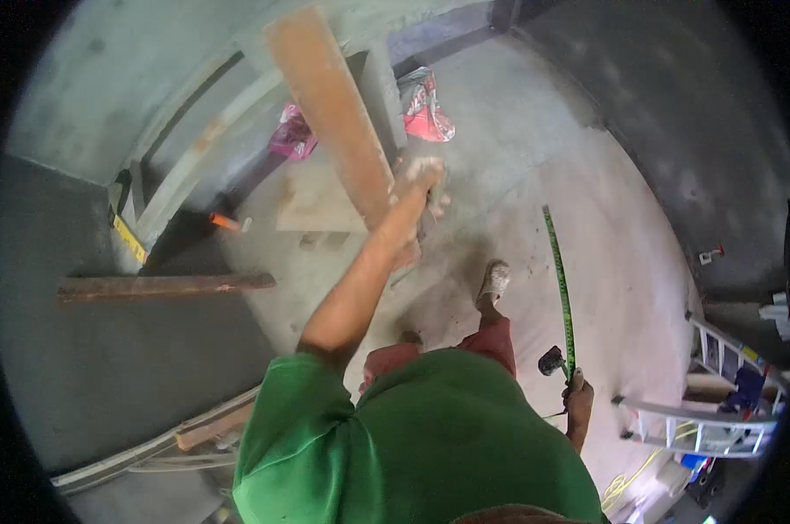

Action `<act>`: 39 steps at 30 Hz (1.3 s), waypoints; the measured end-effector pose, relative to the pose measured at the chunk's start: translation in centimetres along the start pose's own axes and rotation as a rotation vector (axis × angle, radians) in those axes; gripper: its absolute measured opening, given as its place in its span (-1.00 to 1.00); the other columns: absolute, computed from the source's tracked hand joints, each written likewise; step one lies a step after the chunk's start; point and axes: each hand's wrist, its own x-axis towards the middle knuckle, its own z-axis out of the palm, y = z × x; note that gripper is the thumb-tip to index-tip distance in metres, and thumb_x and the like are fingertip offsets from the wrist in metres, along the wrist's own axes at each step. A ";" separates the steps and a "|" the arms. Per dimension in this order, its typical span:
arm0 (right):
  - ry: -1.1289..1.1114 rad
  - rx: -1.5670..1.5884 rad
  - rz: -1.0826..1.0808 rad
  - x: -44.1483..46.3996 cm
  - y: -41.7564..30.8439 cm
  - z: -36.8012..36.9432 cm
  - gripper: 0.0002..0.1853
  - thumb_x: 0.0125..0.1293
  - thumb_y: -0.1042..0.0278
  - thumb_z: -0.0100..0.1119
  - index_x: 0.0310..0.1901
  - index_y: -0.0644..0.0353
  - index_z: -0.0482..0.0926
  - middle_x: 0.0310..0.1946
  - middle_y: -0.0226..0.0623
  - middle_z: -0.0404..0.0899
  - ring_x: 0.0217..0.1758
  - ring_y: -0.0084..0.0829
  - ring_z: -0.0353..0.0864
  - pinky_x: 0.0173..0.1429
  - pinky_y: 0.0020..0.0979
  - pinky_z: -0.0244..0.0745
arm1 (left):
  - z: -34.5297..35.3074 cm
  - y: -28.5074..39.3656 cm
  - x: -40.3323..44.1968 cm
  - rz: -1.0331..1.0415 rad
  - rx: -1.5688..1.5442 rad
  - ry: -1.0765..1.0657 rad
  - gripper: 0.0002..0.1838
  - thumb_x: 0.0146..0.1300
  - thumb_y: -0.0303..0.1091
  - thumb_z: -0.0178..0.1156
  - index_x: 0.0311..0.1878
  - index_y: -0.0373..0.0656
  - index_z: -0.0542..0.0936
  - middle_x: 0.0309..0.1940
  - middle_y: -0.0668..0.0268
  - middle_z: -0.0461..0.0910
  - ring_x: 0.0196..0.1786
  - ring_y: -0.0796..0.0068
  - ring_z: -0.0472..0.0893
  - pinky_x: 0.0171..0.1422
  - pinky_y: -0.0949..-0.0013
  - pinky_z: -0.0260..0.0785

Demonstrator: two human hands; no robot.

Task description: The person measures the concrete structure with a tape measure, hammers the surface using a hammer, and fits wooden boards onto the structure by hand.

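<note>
A long brown board (329, 105) slants up from the middle of the view toward the top. My left hand (421, 185) is closed at the board's lower right edge, with its fingers curled; a small greyish thing shows by the fingers, too unclear to name. Low on the right, my right hand (578, 395) is closed around a tape measure, whose green blade (562, 288) stretches upward over the floor. Close to that hand is a black-headed tool (552, 360), perhaps a hammer; its handle is partly hidden.
An aluminium ladder (705, 419) lies at the lower right, near a yellow cord (622, 489). A wooden beam (163, 286) and a yellow level (128, 237) are at the left. Red-white bag (428, 113) and pink bag (293, 135) rest near the wall; an orange tube (224, 221) lies below.
</note>
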 end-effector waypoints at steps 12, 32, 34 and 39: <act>-0.226 -0.325 -0.523 25.1 -39.6 -9.3 -0.66 0.32 0.18 0.21 -0.49 0.27 0.47 -0.70 -0.44 0.37 -0.60 -0.58 0.33 -0.48 -0.41 0.27 | 5.6 37.0 25.7 0.785 0.427 0.306 -0.58 0.25 -0.19 0.23 0.08 -0.26 0.50 -0.15 0.23 0.59 -0.06 0.34 0.63 -0.05 0.23 0.56; 0.107 -0.716 -1.495 19.3 -110.6 15.3 -0.73 0.40 0.29 0.07 -0.37 0.36 0.48 -0.60 -0.06 0.38 -0.57 -0.24 0.40 -0.38 -0.30 0.33 | -28.5 33.5 77.1 0.340 1.464 0.983 -0.48 0.27 -0.25 0.08 0.28 -0.26 0.41 0.08 0.01 0.52 0.21 0.00 0.45 0.28 -0.05 0.30; -0.009 -0.624 -1.690 18.4 -114.6 20.6 -0.72 0.40 0.26 0.05 -0.34 0.35 0.50 -0.59 -0.04 0.40 -0.54 -0.20 0.45 -0.34 -0.25 0.36 | -26.3 32.8 74.9 0.456 1.312 1.066 -0.57 0.26 -0.32 0.03 0.16 -0.32 0.50 0.05 -0.06 0.55 0.20 -0.02 0.47 0.34 -0.06 0.21; -0.209 -0.843 -1.720 18.6 -122.8 35.3 -0.68 0.41 0.20 -0.01 -0.25 0.32 0.56 -0.48 -0.04 0.56 -0.42 -0.10 0.55 -0.20 -0.11 0.40 | -15.4 33.7 60.5 0.521 1.022 0.929 -0.53 0.14 -0.45 0.18 0.16 -0.30 0.50 0.17 -0.17 0.47 0.24 -0.16 0.43 0.39 0.00 0.23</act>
